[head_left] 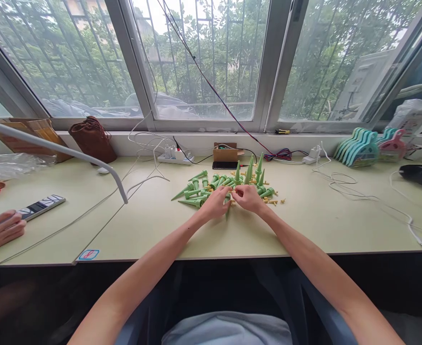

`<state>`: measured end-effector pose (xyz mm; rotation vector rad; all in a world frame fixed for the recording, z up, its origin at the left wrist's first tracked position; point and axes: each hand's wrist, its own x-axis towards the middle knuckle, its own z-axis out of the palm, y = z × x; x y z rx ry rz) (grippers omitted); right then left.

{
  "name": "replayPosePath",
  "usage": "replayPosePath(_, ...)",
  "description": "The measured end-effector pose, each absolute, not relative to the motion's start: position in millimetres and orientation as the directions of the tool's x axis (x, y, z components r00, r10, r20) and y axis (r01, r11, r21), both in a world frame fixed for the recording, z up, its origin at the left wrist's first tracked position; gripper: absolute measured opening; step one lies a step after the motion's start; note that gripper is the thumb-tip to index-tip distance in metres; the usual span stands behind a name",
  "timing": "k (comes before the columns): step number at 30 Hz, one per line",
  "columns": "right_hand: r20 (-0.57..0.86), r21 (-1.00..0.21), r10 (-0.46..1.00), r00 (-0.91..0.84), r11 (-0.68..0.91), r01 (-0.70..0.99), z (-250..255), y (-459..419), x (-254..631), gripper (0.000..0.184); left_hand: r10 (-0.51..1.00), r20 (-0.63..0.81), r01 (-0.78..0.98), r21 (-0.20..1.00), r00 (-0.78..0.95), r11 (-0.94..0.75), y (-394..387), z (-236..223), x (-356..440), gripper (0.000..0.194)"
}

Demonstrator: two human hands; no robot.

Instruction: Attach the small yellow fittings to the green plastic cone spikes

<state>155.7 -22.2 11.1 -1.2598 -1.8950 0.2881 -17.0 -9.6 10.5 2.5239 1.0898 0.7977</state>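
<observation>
My left hand (pixel 216 203) is closed around a green plastic spike (pixel 227 214), whose pointed end hangs below the fingers toward me. Close beside it, my right hand (pixel 248 197) has its fingertips pinched at the spike's top, on what looks like a small yellow plastic piece, mostly covered by the fingers. Behind both hands lies a pile of green spikes (pixel 192 202), hollow and cone-shaped. Several stand point up, such as a tall spike (pixel 248 171). Small yellow pieces (pixel 282 201) are scattered at the pile's right side and among the spikes.
Behind the pile sit a small cardboard box (pixel 225 152) and a dark phone (pixel 226 165). White cables (pixel 354 191) cross the table's right side near turquoise hangers (pixel 361 148). A grey curved arm (pixel 88 158) reaches in from the left. Another person's hand (pixel 2 230) touches a patterned object (pixel 43 207).
</observation>
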Motion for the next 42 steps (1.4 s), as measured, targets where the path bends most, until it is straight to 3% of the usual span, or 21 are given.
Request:
replayPosePath(6,0.501,-0.587,0.85,-0.163,0.472,0.658,11,-23,155,0.027,0.717,0.345,0.564,0.449,0.606,-0.693,-9,7,-17,0.021)
replayPosePath(12,0.511,-0.572,0.836,-0.2,0.505,0.646,15,-26,155,0.025,0.735,0.367,0.562,0.479,0.571,-0.675,-8,9,-17,0.026)
replayPosePath(19,0.521,-0.59,0.834,-0.18,0.504,0.631,15,-26,154,0.018,0.786,0.389,0.597,0.512,0.481,-0.618,-13,20,-16,0.018)
replayPosePath(42,0.51,-0.646,0.847,-0.15,0.492,0.584,18,-28,154,0.024,0.817,0.456,0.595,0.565,0.353,-0.572,-16,28,-16,0.015)
